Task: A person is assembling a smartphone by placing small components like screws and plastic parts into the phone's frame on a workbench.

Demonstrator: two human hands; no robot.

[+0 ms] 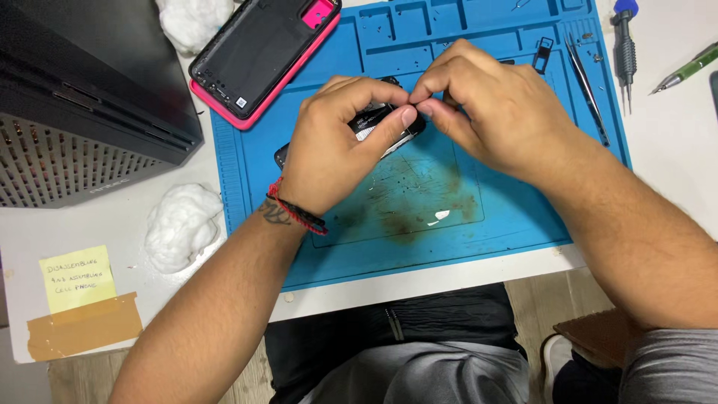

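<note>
An opened black phone body (374, 126) lies on a blue repair mat (493, 224), mostly hidden under both hands. My left hand (336, 146) rests over its left part, thumb and forefinger pinched together above it. My right hand (497, 112) meets it from the right, its fingertips pinched against the left fingertips at the phone's upper edge. Whatever small part sits between the fingertips is too small to make out.
A black phone back cover in a pink case (258, 52) lies at the mat's upper left. Tweezers (587, 82), a screwdriver (624, 45) and a green pen (692, 67) lie at right. White cotton wads (179, 224), a dark perforated box (67, 105) and a yellow note (77, 278) stand at left.
</note>
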